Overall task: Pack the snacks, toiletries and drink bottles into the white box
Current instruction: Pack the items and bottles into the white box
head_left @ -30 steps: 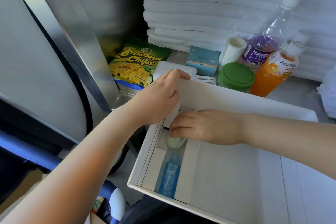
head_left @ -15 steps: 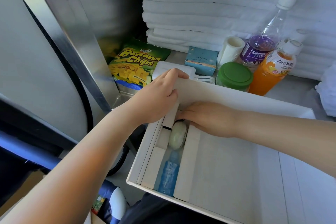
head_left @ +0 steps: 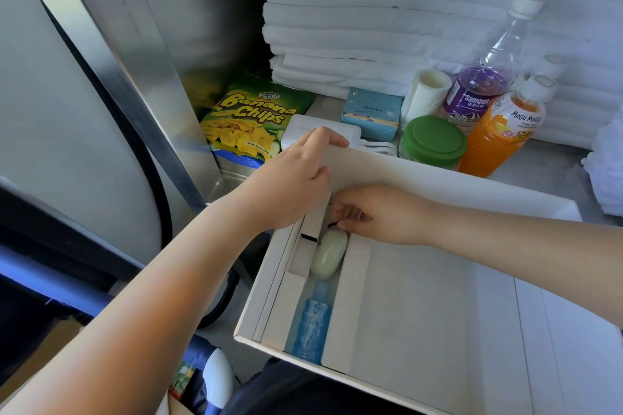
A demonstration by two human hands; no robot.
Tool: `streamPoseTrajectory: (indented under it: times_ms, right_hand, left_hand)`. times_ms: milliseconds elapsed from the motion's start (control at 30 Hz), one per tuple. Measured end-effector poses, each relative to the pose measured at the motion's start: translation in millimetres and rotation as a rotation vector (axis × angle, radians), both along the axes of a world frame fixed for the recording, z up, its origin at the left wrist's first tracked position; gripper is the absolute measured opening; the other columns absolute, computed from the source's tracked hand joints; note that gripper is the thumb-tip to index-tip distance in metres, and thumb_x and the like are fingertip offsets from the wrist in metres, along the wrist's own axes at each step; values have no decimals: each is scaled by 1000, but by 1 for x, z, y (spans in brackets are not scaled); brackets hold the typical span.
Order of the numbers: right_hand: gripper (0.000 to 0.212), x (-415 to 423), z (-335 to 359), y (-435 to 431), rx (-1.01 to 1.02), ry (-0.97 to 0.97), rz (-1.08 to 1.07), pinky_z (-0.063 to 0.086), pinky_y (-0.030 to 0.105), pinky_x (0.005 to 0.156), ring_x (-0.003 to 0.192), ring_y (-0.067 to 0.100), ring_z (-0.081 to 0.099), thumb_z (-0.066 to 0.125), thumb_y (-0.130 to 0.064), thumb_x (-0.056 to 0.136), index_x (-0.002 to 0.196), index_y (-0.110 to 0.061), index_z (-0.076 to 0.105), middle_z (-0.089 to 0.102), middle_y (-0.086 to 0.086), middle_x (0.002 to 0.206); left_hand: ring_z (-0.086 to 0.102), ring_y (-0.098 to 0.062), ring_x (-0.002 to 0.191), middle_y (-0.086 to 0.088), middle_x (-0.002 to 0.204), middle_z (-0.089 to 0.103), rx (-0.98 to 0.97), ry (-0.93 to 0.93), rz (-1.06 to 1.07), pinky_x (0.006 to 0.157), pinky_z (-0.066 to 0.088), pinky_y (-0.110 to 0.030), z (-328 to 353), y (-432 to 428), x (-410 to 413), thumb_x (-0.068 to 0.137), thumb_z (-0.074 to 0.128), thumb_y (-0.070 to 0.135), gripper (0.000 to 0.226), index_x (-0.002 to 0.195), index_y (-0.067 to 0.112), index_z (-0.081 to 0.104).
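Note:
The white box point(head_left: 438, 296) lies open in front of me. Its narrow left compartment holds a small blue bottle point(head_left: 312, 323) and, beyond it, a pale oval soap point(head_left: 328, 258). A white packet with a black band point(head_left: 308, 232) lies beside the soap. My left hand point(head_left: 290, 178) grips the box's far wall at its left corner. My right hand point(head_left: 377, 212) is inside the box just beyond the soap, fingertips curled and pinching a small black piece point(head_left: 332, 224). Outside wait the banana chips bag point(head_left: 251, 121), an orange drink bottle point(head_left: 502, 135) and a purple-label bottle point(head_left: 482, 87).
Behind the box stand a green-lidded jar point(head_left: 433, 141), a blue tissue pack point(head_left: 371, 113), a white roll point(head_left: 424, 91) and a white flat case point(head_left: 320, 130). Folded white towels point(head_left: 371, 27) are stacked at the back. A metal post point(head_left: 135, 54) rises at left.
My right hand slid off the soap toward the far end of the narrow compartment, leaving the soap lying uncovered. My left hand kept its hold on the box wall.

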State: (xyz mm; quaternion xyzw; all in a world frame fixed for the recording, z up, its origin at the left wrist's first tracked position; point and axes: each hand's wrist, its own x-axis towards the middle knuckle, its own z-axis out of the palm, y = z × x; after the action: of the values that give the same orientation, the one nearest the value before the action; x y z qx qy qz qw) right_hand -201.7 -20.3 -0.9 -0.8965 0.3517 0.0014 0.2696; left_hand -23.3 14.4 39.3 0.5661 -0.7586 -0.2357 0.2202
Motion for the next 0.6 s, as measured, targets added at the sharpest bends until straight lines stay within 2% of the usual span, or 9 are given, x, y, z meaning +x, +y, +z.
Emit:
streamPoseTrajectory:
  times_ms: [67,233,367,467,600]
  right_hand:
    - [18,2,2,1,-28,0,20,45,20,73,72,2,51,56,-19,92,108,-22,61,63,-8,92]
    - [38,2,8,0,15,45,54,46,24,80,82,7,53,54,-5,87,120,-23,61,62,-6,100]
    - [38,2,7,-2,78,16,26,46,21,79,80,7,53,55,-1,87,120,-18,61,60,-5,97]
    - [36,3,6,-2,44,14,43,44,18,77,81,6,52,57,-2,85,117,-17,63,59,-3,100]
    - [35,3,4,1,56,7,110,39,8,78,83,-2,50,51,3,86,113,-16,64,61,-5,106]
  left_hand:
    - [44,-13,109,8,134,39,-4,-8,3,87,44,-31,0,0,0,95,37,12,37,129,27,36]
    - [45,-13,110,7,134,40,3,-14,3,87,43,-31,0,0,0,95,38,12,37,129,28,36]
    - [45,-14,107,7,133,40,9,-8,7,85,44,-30,-1,0,0,95,38,13,37,129,28,36]
    - [46,-12,101,8,132,40,5,-12,9,80,41,-27,-1,0,0,95,39,13,37,129,28,36]
    - [46,-13,104,7,132,40,3,-5,9,82,42,-27,-1,0,0,96,38,13,37,129,28,36]
